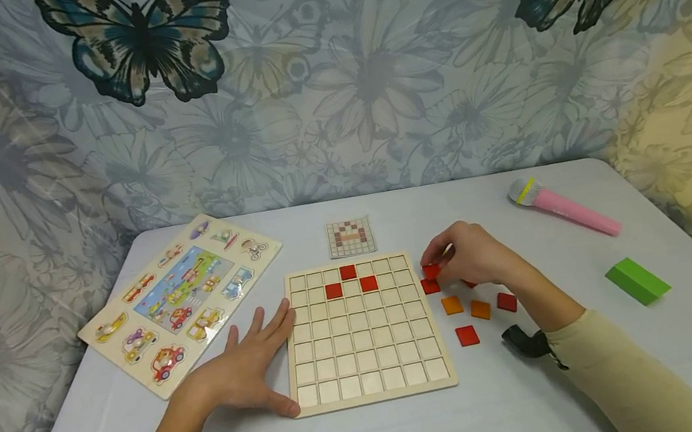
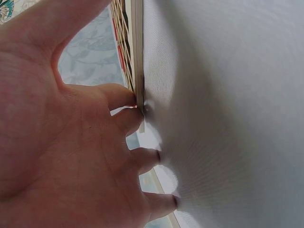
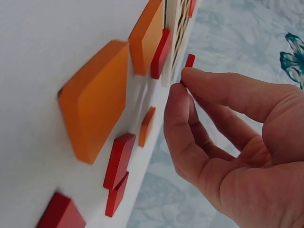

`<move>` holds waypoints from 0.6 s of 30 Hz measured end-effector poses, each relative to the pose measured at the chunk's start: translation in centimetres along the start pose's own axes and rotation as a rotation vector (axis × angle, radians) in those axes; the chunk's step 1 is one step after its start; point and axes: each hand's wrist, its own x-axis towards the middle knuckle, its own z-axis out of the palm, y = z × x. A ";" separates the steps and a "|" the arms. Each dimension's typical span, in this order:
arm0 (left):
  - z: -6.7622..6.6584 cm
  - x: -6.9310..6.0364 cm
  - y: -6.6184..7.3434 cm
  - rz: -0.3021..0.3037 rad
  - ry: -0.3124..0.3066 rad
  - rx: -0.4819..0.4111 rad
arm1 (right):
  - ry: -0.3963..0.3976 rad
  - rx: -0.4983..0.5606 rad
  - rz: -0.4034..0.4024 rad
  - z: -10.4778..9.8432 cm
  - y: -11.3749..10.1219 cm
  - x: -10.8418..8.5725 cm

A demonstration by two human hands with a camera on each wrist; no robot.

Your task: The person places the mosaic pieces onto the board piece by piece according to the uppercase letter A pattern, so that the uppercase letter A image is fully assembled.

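A wooden grid board [image 1: 366,341] lies mid-table with three red tiles [image 1: 347,272] set in its upper rows. My left hand [image 1: 238,373] spreads its fingers along the board's left side, thumb by the lower left corner; in the left wrist view, fingertips touch the board's edge and the tabletop. Just off the board's upper right, my right hand [image 1: 470,253] pinches a red tile [image 3: 190,61] between thumb and forefinger, above the table. Loose orange tiles [image 1: 480,309] and red tiles [image 1: 467,336] lie right of the board, one partly hidden under the right hand.
Behind the board lies a small printed grid card [image 1: 350,237]. A vehicle picture puzzle [image 1: 183,287] lies at the left. On the right are a pink toy microphone [image 1: 572,210] and a green block [image 1: 638,281]. Patterned cloth hangs behind the table.
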 end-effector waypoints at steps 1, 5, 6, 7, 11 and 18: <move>0.0 0.0 0.0 0.001 0.001 0.000 | 0.003 -0.003 -0.003 0.1 -0.1 0.1; 0.1 0.0 0.0 0.006 0.001 0.005 | 0.011 -0.032 -0.026 0.4 -0.5 0.2; 0.1 0.1 0.0 0.007 0.001 0.006 | 0.013 -0.037 -0.028 0.5 -0.6 0.2; 0.1 0.1 -0.1 0.007 0.000 0.009 | 0.013 -0.038 -0.027 0.6 -0.7 0.3; 0.2 0.2 -0.1 0.005 -0.003 0.015 | 0.006 -0.035 -0.035 1.0 -1.2 0.3; 0.1 0.1 -0.2 0.007 -0.004 0.011 | -0.022 -0.024 -0.072 1.9 -1.8 0.7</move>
